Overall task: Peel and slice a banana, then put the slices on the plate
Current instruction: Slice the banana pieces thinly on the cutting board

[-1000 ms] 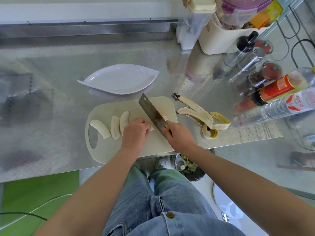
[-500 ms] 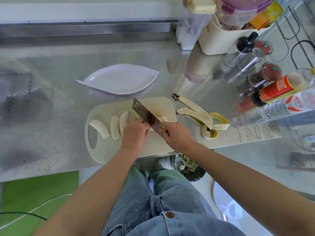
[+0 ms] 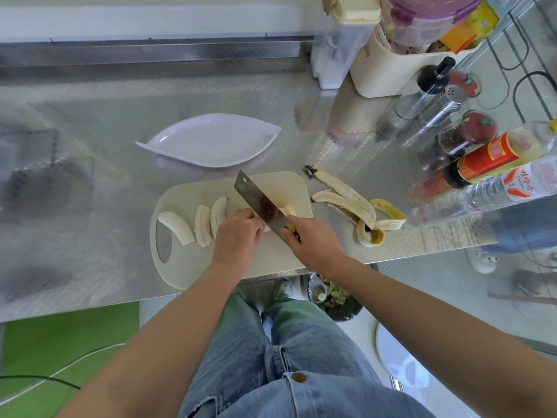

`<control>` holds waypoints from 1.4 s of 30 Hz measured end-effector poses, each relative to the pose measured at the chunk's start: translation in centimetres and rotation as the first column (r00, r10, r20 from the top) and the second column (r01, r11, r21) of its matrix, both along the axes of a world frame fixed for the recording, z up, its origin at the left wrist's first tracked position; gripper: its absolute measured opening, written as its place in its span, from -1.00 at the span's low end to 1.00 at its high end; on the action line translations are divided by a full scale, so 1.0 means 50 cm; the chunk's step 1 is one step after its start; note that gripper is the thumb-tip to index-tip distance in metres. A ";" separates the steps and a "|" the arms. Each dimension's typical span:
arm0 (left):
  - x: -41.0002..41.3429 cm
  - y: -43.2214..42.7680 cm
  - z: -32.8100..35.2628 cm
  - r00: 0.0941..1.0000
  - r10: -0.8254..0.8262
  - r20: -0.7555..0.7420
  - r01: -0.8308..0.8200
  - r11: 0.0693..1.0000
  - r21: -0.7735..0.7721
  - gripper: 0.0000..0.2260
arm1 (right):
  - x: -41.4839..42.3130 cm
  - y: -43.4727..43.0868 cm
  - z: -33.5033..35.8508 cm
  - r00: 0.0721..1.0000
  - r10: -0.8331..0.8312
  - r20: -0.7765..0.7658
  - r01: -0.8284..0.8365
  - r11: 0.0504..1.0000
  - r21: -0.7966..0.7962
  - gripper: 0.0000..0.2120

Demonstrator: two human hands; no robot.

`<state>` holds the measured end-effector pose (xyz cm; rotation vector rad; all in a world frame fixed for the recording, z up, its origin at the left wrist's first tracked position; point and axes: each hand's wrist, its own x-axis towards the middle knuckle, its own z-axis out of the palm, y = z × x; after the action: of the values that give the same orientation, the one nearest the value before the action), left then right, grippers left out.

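A cream cutting board (image 3: 187, 267) lies at the counter's front edge. Three long banana slices (image 3: 202, 221) lie on its left half. My left hand (image 3: 238, 233) has its fingers curled down on a banana piece that is mostly hidden beneath it. My right hand (image 3: 310, 236) grips the handle of a cleaver (image 3: 259, 203), whose blade slants across the board just right of my left fingers. A small banana piece (image 3: 287, 210) shows to the right of the blade. A white leaf-shaped plate (image 3: 211, 140) sits empty behind the board.
The banana peel (image 3: 355, 206) lies on the steel counter to the right of the board. Bottles, spice jars and a shaker (image 3: 452, 116) crowd the right side, with a cream bin (image 3: 379, 70) and container behind. A waste bin stands on the floor below the counter edge.
The cleaver has shifted left towards my left hand, and a cut banana piece now shows on the right side of the blade. My left hand stays in place.
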<state>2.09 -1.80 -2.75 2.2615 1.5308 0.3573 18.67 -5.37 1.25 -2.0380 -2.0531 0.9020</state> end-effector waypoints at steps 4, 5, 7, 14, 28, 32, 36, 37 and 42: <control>0.001 0.002 -0.003 1.000 0.002 -0.022 -0.002 1.000 0.000 -0.95 | 0.001 0.006 0.008 0.998 0.051 0.042 -0.051 0.999 -0.005 -0.82; 0.001 0.002 -0.005 1.000 0.002 -0.028 -0.002 1.000 -0.001 -0.94 | 0.001 0.007 0.008 0.997 0.054 0.047 -0.054 0.999 -0.008 -0.83; 0.001 0.002 -0.006 0.999 0.001 -0.036 -0.002 1.000 -0.007 -0.95 | 0.001 0.009 0.006 0.997 0.058 0.055 -0.057 0.998 -0.010 -0.83; 0.000 0.001 -0.005 0.999 0.007 -0.044 -0.008 1.000 -0.010 -0.94 | -0.002 0.002 -0.007 0.996 0.061 0.069 -0.059 0.998 -0.039 -0.80; 0.008 0.000 -0.001 0.999 0.031 -0.038 -0.030 0.999 0.014 -0.97 | 0.002 0.012 0.007 0.997 0.063 0.051 -0.064 0.998 0.008 -0.79; 0.009 0.001 -0.003 0.998 0.037 -0.048 -0.037 0.999 0.010 -0.99 | 0.000 0.014 0.010 0.996 0.068 0.063 -0.068 0.998 -0.005 -0.80; 0.009 0.001 -0.004 0.999 0.036 -0.040 -0.036 0.999 0.015 -0.98 | 0.000 0.014 0.008 0.991 0.088 0.098 -0.087 0.996 -0.012 -0.78; 0.009 0.001 -0.003 0.999 0.035 -0.041 -0.034 0.999 0.017 -0.97 | 0.000 0.015 0.005 0.989 0.094 0.111 -0.093 0.996 -0.019 -0.77; 0.010 0.002 -0.004 0.998 0.042 -0.042 -0.041 0.999 0.023 -0.95 | -0.004 0.007 -0.013 0.991 0.071 0.111 -0.068 0.997 -0.026 -0.78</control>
<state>2.60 -1.71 -2.93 2.2708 1.6043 0.3414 18.47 -5.01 0.59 -2.0849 -2.1938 0.8432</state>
